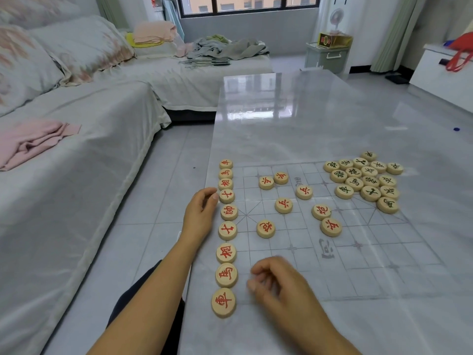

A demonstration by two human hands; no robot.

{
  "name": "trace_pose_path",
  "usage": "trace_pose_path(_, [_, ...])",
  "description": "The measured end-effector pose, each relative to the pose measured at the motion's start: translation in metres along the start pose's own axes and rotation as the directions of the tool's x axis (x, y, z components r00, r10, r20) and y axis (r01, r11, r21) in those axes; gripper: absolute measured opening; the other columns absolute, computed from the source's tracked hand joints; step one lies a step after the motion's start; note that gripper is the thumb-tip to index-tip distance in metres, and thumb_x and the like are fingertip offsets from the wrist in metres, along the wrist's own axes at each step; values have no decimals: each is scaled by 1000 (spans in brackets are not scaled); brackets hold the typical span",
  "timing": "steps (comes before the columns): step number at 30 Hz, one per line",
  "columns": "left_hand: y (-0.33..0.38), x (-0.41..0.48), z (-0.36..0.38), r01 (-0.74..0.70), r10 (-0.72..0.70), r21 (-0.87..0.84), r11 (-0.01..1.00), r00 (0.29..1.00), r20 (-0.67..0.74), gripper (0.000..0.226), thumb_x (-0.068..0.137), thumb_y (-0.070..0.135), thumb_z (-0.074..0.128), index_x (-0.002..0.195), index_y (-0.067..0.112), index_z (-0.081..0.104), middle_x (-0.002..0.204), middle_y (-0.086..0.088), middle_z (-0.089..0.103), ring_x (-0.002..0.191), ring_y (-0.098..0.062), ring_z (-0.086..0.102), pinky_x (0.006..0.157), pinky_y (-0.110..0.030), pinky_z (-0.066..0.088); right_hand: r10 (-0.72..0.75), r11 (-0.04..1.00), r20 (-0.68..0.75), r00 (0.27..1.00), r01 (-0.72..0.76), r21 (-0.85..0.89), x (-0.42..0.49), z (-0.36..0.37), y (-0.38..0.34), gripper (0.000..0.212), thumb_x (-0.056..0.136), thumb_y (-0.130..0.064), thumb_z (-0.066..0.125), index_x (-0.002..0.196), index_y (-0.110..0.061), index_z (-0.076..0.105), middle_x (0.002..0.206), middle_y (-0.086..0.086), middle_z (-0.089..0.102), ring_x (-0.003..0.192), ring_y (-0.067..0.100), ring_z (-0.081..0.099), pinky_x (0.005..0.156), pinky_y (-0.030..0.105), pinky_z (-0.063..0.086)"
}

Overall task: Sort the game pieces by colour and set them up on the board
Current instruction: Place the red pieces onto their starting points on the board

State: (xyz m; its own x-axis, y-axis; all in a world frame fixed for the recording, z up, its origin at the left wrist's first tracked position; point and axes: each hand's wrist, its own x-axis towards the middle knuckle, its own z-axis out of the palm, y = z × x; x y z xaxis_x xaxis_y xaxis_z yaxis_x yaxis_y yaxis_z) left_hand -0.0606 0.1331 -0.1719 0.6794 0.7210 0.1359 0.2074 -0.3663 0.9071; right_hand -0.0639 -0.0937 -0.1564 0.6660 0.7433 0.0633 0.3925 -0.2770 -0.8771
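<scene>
Red 車 (223, 302), 馬 (226, 275), 相 (226, 253) nearest, dark-lettered cluster (354, 183) far right

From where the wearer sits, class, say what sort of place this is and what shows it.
Most likely a home living room: a cloth-covered sofa with cushions, loose laundry heaped at its far end, and a low glossy table holding the game board.

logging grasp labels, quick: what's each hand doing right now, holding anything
Left hand: open, fingers loosely curled, holding nothing, beside the row of red pieces.
Right hand: fingers curled but blurred; cannot tell if it holds a piece.
</scene>
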Motion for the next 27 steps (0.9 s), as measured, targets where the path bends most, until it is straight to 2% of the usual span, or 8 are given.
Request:
trace_pose_path(4, [0, -1, 1, -8, 7, 10, 1000, 1000, 7, 27, 96, 26, 45, 120, 16, 54, 113, 3, 57, 91, 0, 53, 71, -8, 38, -27, 989, -237, 971, -8, -147, 21, -59, 20, 10, 86, -21, 60, 93, -27, 57, 90, -12, 53, 84, -1, 51, 68, 12, 40])
trace_pose_path(7, [0, 0, 1, 0, 0, 26, 1000, 1000, 11, 29, 96, 27, 45, 121, 16, 54, 116, 2, 57, 97, -6, 53, 71, -9, 38, 53, 956, -360, 932, -151, -251, 40, -106, 45, 27, 84, -24, 63, 109, -20, 55, 99, -5, 49, 90, 11, 50, 75, 22, 40])
trace_pose_path(11, [6, 4, -1, 10, -13, 78, 997, 999, 38, 32, 95, 27, 49, 125, 16, 51, 120, 2, 55, 107, -12, 52, 81, -16, 40, 172, 903, -326, 929, -281, -324, 53, -130, 70, 50, 77, -34, 70, 119, -14, 52, 105, -2, 45, 99, 16, 48, 87, 33, 43])
trace_pose_path(13, [14, 4, -1, -5, 0, 142, 990, 999, 38, 33, 93, 25, 51, 125, 16, 51, 122, 2, 53, 107, -11, 50, 86, -22, 40, 166, 907, -326, 931, -274, -321, 53, -127, 79, 48, 76, -36, 71, 116, -13, 55, 102, -1, 48, 97, 17, 49, 86, 34, 45])
trace_pose_path(15, [25, 1, 1, -45, 40, 207, 977, 999, 30, 29, 92, 21, 54, 121, 17, 55, 121, 0, 55, 100, -9, 52, 81, -18, 40, 110, 912, -367, 924, -241, -333, 51, -123, 85, 42, 76, -36, 70, 110, -13, 60, 99, 0, 51, 94, 18, 52, 85, 36, 46])
trace_pose_path(18, [50, -10, 10, -131, 78, 318, 939, 982, 175, 25, 89, 21, 58, 115, 19, 60, 109, 3, 56, 90, -6, 52, 70, -10, 39, 50, 909, -376, 925, -198, -367, 49, -121, 86, 35, 77, -36, 69, 105, -16, 63, 98, 1, 54, 92, 19, 53, 84, 39, 47])
trace_pose_path(22, [71, -28, 33, -305, -31, 594, 745, 873, 486, 47, 83, 29, 66, 128, 24, 52, 121, 3, 53, 110, -15, 50, 95, -27, 43, 57, 921, -372, 927, -193, -339, 47, -121, 86, 34, 78, -36, 67, 106, -17, 63, 97, -1, 53, 93, 17, 53, 85, 39, 47])
trace_pose_path(27, [71, -32, 43, -362, -59, 646, 671, 843, 534, 50, 84, 30, 65, 131, 26, 50, 123, -1, 52, 112, -19, 45, 98, -33, 42, 69, 917, -367, 928, -203, -342, 47, -121, 87, 34, 81, -38, 63, 109, -18, 62, 97, -2, 52, 93, 18, 52, 85, 38, 46])
